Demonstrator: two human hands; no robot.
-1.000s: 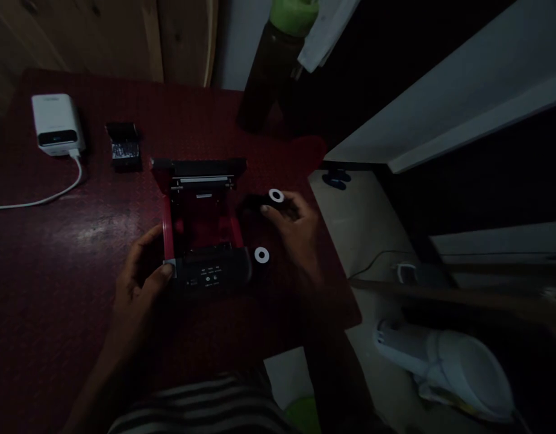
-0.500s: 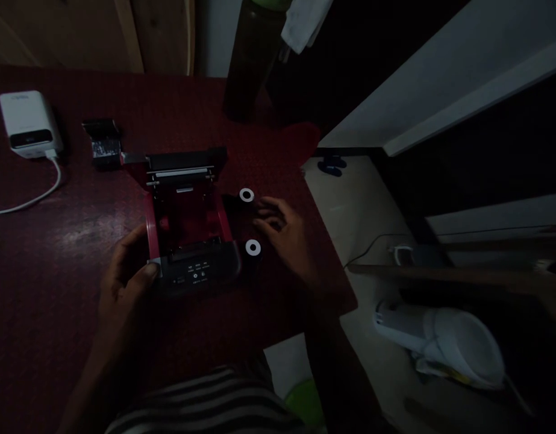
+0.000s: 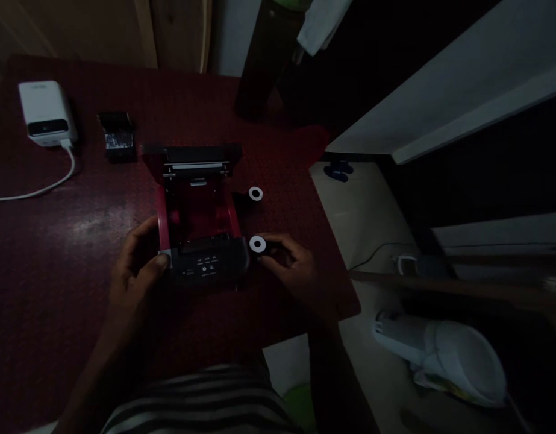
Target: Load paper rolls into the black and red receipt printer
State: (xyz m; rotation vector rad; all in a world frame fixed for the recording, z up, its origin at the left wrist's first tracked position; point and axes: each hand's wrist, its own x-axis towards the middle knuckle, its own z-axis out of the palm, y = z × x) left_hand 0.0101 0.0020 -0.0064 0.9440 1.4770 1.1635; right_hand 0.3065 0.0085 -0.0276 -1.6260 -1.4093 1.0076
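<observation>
A small red and black printer sits on the dark red table with its lid raised and its red inside bare. My left hand grips its near left corner, thumb on top and fingers along the side. At the printer's right stand two small dark rolls with white ring-shaped ends, a near roll and a far roll. My right hand closes thumb and fingers around the near roll from the right. The far roll is apart from my hand. Dim light hides most of both rolls' bodies.
A white power bank with a white cable lies at the far left. Next to it rests a shiny black film piece. A tall dark bottle stands at the back. The table's right edge drops to the floor.
My right hand has moved down from beside the far roll and closed around the near one. My left hand keeps its hold on the printer. The whole view has shifted slightly.
</observation>
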